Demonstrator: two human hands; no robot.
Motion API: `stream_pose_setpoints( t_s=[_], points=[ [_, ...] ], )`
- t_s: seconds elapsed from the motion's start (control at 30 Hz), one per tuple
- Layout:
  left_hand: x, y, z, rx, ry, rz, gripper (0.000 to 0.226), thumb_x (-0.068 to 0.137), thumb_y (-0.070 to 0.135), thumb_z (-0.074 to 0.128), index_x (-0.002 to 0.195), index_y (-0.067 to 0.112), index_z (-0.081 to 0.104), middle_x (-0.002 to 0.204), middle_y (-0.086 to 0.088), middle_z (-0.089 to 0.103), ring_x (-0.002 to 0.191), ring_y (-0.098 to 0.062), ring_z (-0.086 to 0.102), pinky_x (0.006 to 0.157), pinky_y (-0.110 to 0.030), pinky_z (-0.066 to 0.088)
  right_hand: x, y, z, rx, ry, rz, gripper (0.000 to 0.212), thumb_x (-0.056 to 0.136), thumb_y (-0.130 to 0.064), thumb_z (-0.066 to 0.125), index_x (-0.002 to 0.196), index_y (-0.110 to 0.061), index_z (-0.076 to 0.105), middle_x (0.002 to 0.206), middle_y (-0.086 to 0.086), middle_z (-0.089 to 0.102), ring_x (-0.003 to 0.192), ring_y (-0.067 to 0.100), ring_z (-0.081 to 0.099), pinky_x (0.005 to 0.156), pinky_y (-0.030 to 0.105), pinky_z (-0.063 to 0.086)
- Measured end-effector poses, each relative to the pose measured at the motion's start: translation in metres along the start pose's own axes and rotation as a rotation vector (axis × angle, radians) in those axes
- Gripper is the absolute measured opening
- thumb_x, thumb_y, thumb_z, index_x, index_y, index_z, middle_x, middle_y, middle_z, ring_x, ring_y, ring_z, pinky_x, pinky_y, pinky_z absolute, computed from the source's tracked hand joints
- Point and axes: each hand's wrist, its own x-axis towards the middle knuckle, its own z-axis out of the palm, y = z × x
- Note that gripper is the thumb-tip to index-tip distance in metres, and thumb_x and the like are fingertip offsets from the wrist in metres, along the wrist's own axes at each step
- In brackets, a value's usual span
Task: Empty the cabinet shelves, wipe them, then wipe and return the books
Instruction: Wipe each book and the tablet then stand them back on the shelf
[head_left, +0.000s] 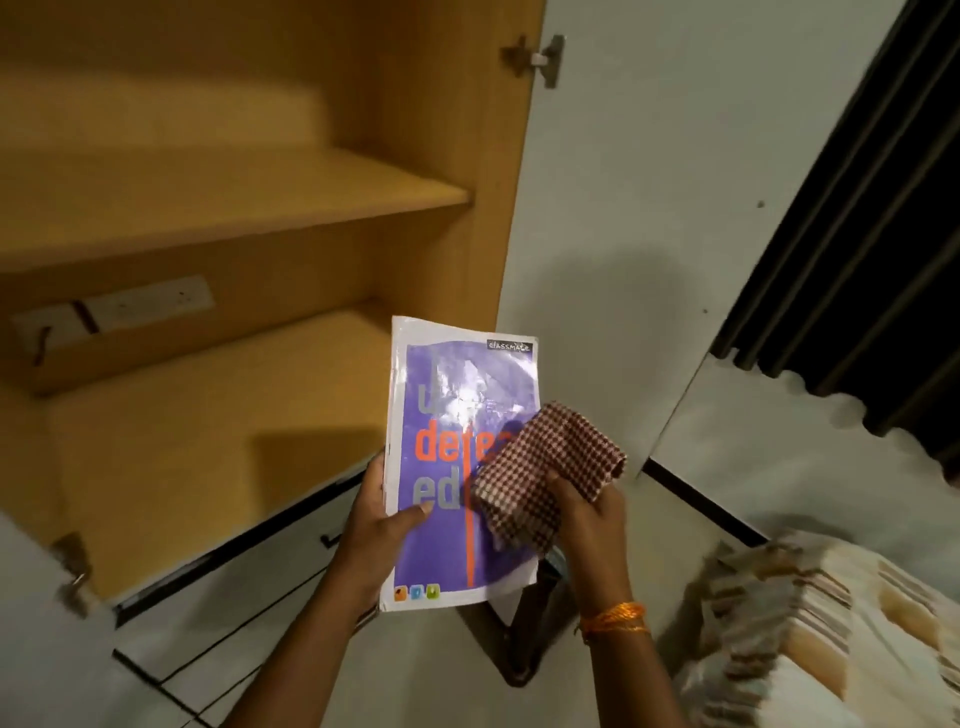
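The left hand grips a notebook by its left long edge, thumb curled over the glossy cover and the other fingers hidden behind it. The notebook is held in the air in front of the open cabinet, above the front right corner of the lower shelf; its long axis runs upright, tilted slightly, the top end pointing toward the cabinet. The cover is thin, shiny, purple with orange and grey lettering and a white border, its lower right corner curled. The right hand clutches a folded checked cloth, red and white, coarsely woven, and presses it on the cover's right half. An orange thread band circles the right wrist. The upper shelf and the lower one are smooth tan laminate boards.
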Motion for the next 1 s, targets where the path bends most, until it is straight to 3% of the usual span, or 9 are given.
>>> stream_pose_setpoints(
  t_s=[0.1, 0.17, 0.27, 0.37, 0.5, 0.67, 0.73, 0.87, 1.0],
  points=[
    [0.005, 0.000, 0.001, -0.062, 0.009, 0.023, 0.071, 0.074, 0.022, 0.079, 0.139, 0.030, 0.050, 0.122, -0.005, 0.072, 0.107, -0.032, 0.072, 0.080, -0.049, 0.061, 0.017, -0.031, 0.013, -0.047, 0.076, -0.294, 0.033, 0.085, -0.017, 0.059, 0.114, -0.010, 0.072, 0.103, -0.001, 0.075, 0.096, 0.008, 0.069, 0.079, 0.031, 0.057],
    [0.008, -0.003, 0.003, -0.090, 0.021, 0.053, 0.073, 0.079, 0.011, 0.078, 0.143, 0.029, 0.048, 0.126, -0.005, 0.071, 0.111, -0.032, 0.070, 0.083, -0.048, 0.060, 0.025, -0.046, 0.024, -0.170, 0.106, -0.520, 0.044, 0.086, -0.020, 0.063, 0.130, -0.014, 0.066, 0.121, -0.006, 0.071, 0.108, -0.005, 0.064, 0.089, 0.016, 0.052],
    [0.009, -0.007, 0.012, -0.121, 0.058, 0.094, 0.071, 0.087, -0.007, 0.070, 0.144, 0.028, 0.047, 0.127, -0.002, 0.071, 0.111, -0.025, 0.071, 0.080, -0.038, 0.061, 0.042, -0.045, 0.043, -0.404, 0.046, -0.736, 0.061, 0.088, -0.012, 0.072, 0.145, -0.021, 0.053, 0.149, -0.004, 0.053, 0.133, 0.013, 0.052, 0.105, 0.027, 0.046],
    [0.006, -0.008, 0.021, -0.117, 0.090, 0.107, 0.069, 0.086, -0.010, 0.069, 0.139, 0.030, 0.051, 0.121, 0.001, 0.073, 0.108, -0.021, 0.072, 0.077, -0.033, 0.060, 0.047, -0.025, 0.070, -0.564, -0.264, -0.800, 0.062, 0.091, -0.008, 0.059, 0.149, -0.027, 0.045, 0.159, -0.004, 0.036, 0.148, 0.020, 0.032, 0.114, 0.038, 0.038],
    [0.007, 0.000, 0.015, -0.129, 0.156, 0.167, 0.074, 0.070, -0.003, 0.071, 0.134, 0.029, 0.055, 0.126, 0.000, 0.070, 0.113, -0.017, 0.068, 0.086, -0.036, 0.058, 0.033, 0.006, 0.089, -0.793, -0.532, -0.988, 0.063, 0.085, -0.032, 0.046, 0.148, -0.024, 0.046, 0.162, 0.005, 0.032, 0.153, 0.027, 0.013, 0.124, 0.049, 0.011],
    [0.009, 0.007, -0.007, -0.114, 0.178, 0.099, 0.078, 0.073, 0.013, 0.082, 0.140, 0.040, 0.052, 0.137, 0.000, 0.064, 0.122, -0.027, 0.063, 0.099, -0.056, 0.053, 0.037, 0.022, 0.096, -0.860, -0.431, -0.908, 0.060, 0.088, -0.034, 0.048, 0.148, -0.032, 0.044, 0.162, 0.000, 0.032, 0.154, 0.028, 0.016, 0.123, 0.055, 0.016],
    [0.008, 0.006, -0.009, -0.115, 0.189, 0.068, 0.079, 0.078, 0.010, 0.085, 0.144, 0.032, 0.048, 0.136, 0.000, 0.064, 0.122, -0.028, 0.063, 0.098, -0.052, 0.055, 0.051, 0.019, 0.101, -0.854, -0.342, -0.845, 0.060, 0.088, -0.030, 0.051, 0.147, -0.031, 0.046, 0.160, 0.001, 0.035, 0.153, 0.030, 0.019, 0.121, 0.059, 0.021],
    [0.004, 0.017, -0.008, -0.114, 0.098, 0.022, 0.069, 0.074, 0.016, 0.079, 0.136, 0.029, 0.050, 0.116, -0.004, 0.073, 0.104, -0.027, 0.073, 0.071, -0.041, 0.062, 0.076, -0.016, 0.130, -0.749, -0.196, -0.659, 0.065, 0.084, -0.030, 0.042, 0.148, -0.021, 0.047, 0.160, 0.009, 0.034, 0.152, 0.037, 0.017, 0.120, 0.062, 0.018],
    [0.011, 0.013, -0.009, -0.013, 0.060, 0.084, 0.073, 0.086, -0.002, 0.074, 0.146, 0.028, 0.043, 0.140, 0.006, 0.061, 0.121, -0.012, 0.064, 0.090, -0.031, 0.058, 0.075, -0.047, 0.166, -0.712, -0.212, -0.712, 0.075, 0.080, -0.035, 0.032, 0.153, -0.020, 0.039, 0.164, 0.012, 0.025, 0.153, 0.040, 0.010, 0.124, 0.053, -0.001]
  ],
)
